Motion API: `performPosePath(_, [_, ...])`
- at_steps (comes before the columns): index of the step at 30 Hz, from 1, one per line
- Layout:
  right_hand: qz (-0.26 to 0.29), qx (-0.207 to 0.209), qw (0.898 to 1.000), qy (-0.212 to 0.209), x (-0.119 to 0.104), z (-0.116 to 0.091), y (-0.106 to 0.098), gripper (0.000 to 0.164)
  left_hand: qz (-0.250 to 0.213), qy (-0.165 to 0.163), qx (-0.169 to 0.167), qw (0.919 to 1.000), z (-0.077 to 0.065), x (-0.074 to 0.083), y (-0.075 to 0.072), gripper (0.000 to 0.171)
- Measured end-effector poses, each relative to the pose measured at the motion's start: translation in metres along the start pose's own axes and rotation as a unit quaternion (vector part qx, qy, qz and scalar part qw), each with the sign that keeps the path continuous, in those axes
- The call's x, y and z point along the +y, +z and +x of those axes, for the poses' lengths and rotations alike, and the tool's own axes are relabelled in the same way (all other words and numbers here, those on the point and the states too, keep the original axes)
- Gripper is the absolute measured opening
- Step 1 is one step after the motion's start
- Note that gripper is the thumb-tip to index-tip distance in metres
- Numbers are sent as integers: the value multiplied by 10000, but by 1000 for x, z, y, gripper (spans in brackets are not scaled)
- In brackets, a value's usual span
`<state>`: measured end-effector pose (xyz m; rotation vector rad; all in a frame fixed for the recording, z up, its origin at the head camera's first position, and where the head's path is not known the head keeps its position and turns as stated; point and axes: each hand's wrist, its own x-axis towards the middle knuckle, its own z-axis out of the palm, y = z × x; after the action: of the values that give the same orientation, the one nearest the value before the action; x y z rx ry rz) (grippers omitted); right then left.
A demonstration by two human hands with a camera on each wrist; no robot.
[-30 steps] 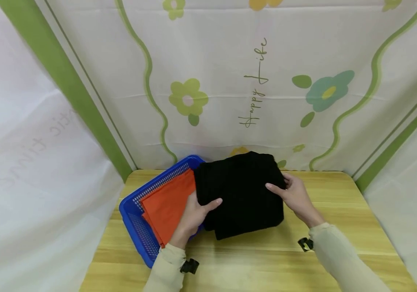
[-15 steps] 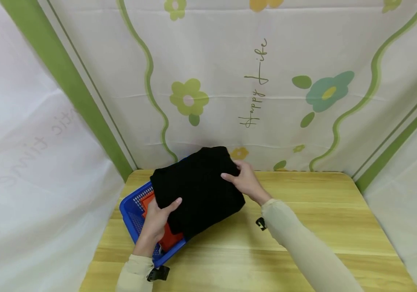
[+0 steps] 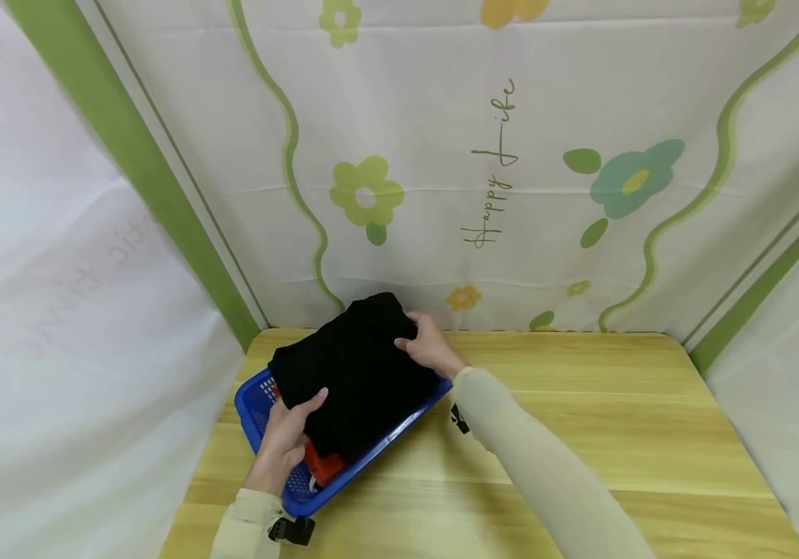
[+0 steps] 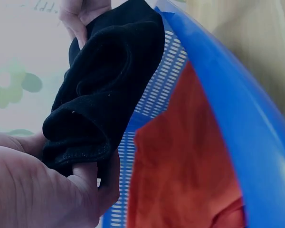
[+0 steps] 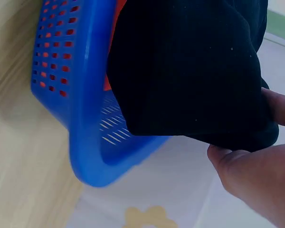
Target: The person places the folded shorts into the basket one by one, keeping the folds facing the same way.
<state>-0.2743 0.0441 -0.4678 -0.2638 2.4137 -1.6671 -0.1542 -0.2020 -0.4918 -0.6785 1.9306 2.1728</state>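
A folded black garment [image 3: 357, 373] is held between both hands over the blue basket [image 3: 378, 450]. My left hand [image 3: 283, 442] grips its near left end, thumb on top and fingers underneath, as the left wrist view shows. At the far right edge my right hand [image 3: 430, 344] pinches the cloth between thumb and fingers. Beneath it, inside the basket, lies a folded orange cloth [image 4: 180, 166], mostly covered by the garment in the head view. Seen from the right wrist, the black cloth [image 5: 185, 71] hangs just inside the basket's rim [image 5: 88, 118].
The basket stands at the left of a wooden table [image 3: 581, 435], set at an angle near the back edge. A white curtain with printed flowers [image 3: 483, 178] rises behind the table, and more white cloth [image 3: 92, 310] hangs at the left side.
Both hands have carried the black garment left from beside the basket to over it, then lowered it. The orange cloth, plainly seen before, is now largely hidden.
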Motion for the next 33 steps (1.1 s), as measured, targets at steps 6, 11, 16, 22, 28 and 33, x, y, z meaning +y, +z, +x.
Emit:
performPosePath(6, [-314, -108, 9994, 115, 12, 7, 10, 62, -66, -273, 126, 9995, 11, -13, -4, 51])
performPosePath(11, [-363, -341, 9986, 194, 21, 7, 15, 63, 20, -353, 122, 9993, 17, -20, -5, 54])
performPosePath(16, [-360, -671, 9963, 409, 30, 7, 18, 67, 250, -354, 52, 9990, 19, -26, -5, 55])
performPosePath(22, [-818, -1047, 9894, 592, 40, 6, 21, 73, 329, -456, -88, 9984, 19, -32, -6, 55])
performPosePath(28, [-1868, -1026, 9769, 119, 39, -1, 28, 75, 1030, -459, -200, 9934, 14, -32, -7, 70])
performPosePath(33, [-3300, -1017, 9366, -594, 34, -11, 37, 63, 2922, 423, 404, 9546, 7, -22, -1, 93])
